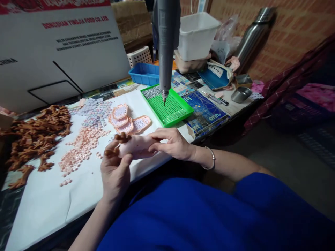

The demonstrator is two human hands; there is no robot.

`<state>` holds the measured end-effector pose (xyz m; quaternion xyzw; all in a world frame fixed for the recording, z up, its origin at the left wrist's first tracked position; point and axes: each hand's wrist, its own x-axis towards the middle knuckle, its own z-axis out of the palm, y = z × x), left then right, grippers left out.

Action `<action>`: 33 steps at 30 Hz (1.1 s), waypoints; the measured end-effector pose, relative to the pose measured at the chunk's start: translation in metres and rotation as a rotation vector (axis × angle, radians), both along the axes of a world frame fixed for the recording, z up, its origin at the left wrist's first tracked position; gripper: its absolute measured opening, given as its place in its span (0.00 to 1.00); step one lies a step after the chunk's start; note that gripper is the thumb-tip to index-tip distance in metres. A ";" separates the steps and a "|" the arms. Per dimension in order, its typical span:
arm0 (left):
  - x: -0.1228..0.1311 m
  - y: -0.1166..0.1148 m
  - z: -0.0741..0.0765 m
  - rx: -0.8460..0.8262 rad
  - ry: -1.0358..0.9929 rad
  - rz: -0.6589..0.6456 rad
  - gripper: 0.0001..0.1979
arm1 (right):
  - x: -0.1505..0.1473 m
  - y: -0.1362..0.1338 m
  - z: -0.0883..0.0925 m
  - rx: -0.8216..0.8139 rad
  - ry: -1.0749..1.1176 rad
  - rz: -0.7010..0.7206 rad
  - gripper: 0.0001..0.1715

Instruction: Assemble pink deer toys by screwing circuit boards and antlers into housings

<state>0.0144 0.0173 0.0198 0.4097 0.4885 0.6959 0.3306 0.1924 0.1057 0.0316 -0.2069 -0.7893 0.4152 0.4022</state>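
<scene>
Between my two hands, over the table's front edge, is a pale pink rounded toy part [137,143] with brown antler-like pieces [123,138] at its left end. My left hand [115,174] is closed around that end, thumb on the near side. The other end is pinched by the thumb and fingers of my right hand [175,143]. Just behind the toy part lie several pink-rimmed plates [141,124] with pale purple patterned faces. Above and behind my right hand hangs an electric screwdriver [165,52], its bit pointing down.
A green tray [183,101] holds small metal screws [152,92]. Left are piles of small pink pieces [78,150], pale bluish pieces [96,109] and brown branching parts [44,129]. Behind stand a blue bin [143,74], a white tub [196,38] and a metal flask [252,36].
</scene>
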 end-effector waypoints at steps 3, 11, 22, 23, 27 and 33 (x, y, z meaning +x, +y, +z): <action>0.006 0.001 0.001 -0.092 0.059 -0.032 0.20 | 0.002 0.001 -0.005 -0.176 -0.005 0.021 0.23; 0.006 -0.003 0.015 -0.125 0.305 -0.221 0.14 | 0.003 0.007 0.018 -0.050 0.079 0.077 0.20; 0.012 0.013 0.013 -0.247 0.032 -0.296 0.24 | 0.005 0.019 0.007 -0.213 0.074 -0.031 0.28; 0.013 0.015 0.014 -0.283 -0.101 -0.328 0.25 | 0.008 0.020 0.008 -0.061 0.062 -0.102 0.26; 0.011 0.024 0.032 -0.414 -0.630 -0.254 0.14 | 0.019 0.022 0.016 0.485 0.190 -0.454 0.15; 0.013 0.026 0.050 -0.497 -0.793 -0.041 0.13 | 0.037 0.066 0.030 0.603 0.321 -0.848 0.34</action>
